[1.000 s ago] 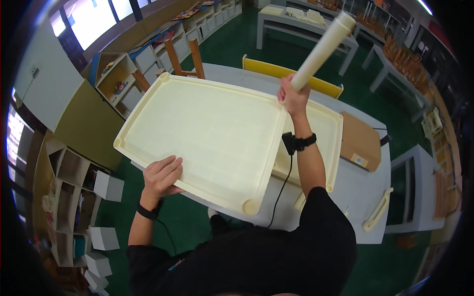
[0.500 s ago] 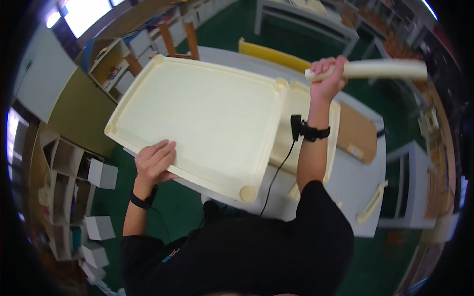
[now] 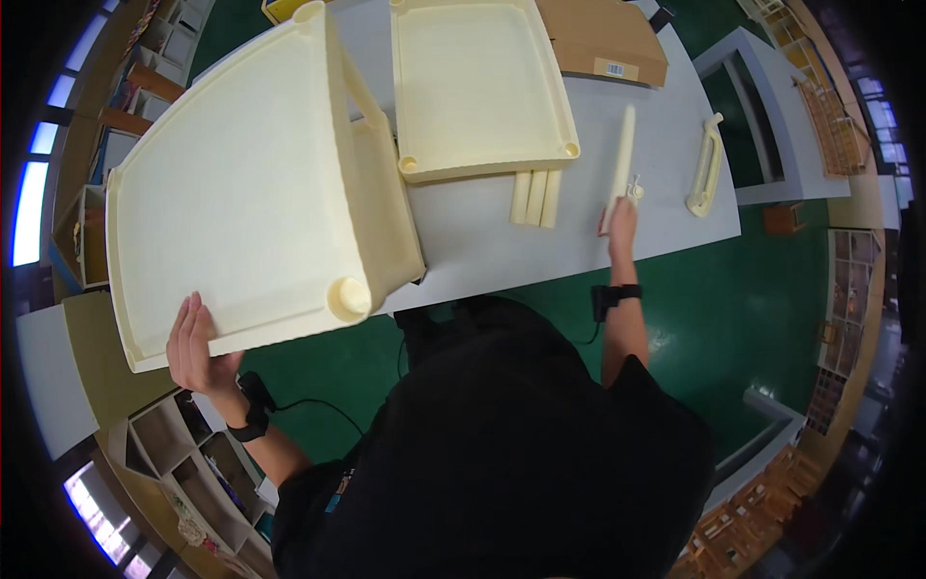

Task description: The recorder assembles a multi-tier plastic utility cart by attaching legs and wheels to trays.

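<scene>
My left hand (image 3: 198,349) grips the near rim of a large cream plastic shelf tray (image 3: 236,198), fingers on top and thumb out of sight underneath. The tray has raised edges and a round socket at its near right corner. It stands above another cream tray (image 3: 386,217), mostly hidden below it, with a post between them at the far right. My right hand (image 3: 622,232) is closed around the near end of a cream tube (image 3: 625,154) that points away over the table. Small pale pieces (image 3: 636,188) lie just beside that hand.
On the grey table (image 3: 473,232) lie another cream tray (image 3: 482,87), three short tubes (image 3: 534,198) at its near edge, a cardboard box (image 3: 608,39) and a cream handle-shaped part (image 3: 707,166). A grey frame (image 3: 762,116) stands right of the table. Shelving (image 3: 174,449) is at the lower left.
My right hand has brought the tube down from the far right, and it now points away instead of sideways. My left hand keeps hold of the large tray's rim. The view has shifted.
</scene>
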The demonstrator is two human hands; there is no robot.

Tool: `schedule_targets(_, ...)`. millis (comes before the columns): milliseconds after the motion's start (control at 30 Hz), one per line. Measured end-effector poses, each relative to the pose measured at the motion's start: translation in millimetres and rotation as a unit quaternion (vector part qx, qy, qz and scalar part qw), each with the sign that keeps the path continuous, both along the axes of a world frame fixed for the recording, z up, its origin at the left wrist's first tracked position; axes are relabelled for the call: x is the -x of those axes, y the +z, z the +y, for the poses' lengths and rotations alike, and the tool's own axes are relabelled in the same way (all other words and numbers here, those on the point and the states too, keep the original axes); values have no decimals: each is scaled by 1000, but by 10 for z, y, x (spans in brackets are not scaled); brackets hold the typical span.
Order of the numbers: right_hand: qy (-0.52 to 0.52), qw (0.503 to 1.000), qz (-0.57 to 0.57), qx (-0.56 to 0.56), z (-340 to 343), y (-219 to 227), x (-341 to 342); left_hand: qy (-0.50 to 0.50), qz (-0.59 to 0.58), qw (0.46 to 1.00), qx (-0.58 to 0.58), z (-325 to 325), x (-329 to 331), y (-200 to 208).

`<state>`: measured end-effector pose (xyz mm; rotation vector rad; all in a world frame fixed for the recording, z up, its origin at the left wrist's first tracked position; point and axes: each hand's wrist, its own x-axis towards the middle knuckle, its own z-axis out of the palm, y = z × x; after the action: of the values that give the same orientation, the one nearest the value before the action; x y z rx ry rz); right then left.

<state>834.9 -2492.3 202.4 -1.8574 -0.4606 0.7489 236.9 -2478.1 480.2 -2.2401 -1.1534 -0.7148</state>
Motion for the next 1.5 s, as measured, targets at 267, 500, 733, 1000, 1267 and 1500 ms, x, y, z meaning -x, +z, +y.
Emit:
schedule_targets(267,63,971,-181,140,164,-552,502,28,6,1000,10,-35,-108,12)
schedule_targets(500,48,955,-274,101,326,-377,641,45,-4,999,18,-34,-137,27)
schedule_targets(733,103,993,-48,-19,395,-316,763,41,-24,999,15,-32,-205,71)
schedule_targets(1000,195,862,467,-36,952,318,1622,46,-47,997,28,-45,-268,74)
schedule_targets(1267,153,877,450,-61,1472,217,1518,31,-47,998,30,14,-270,79)
schedule_targets(1500,196,866,452,-84,1759,-44,1367,21,-68,997,27,-50,-241,120)
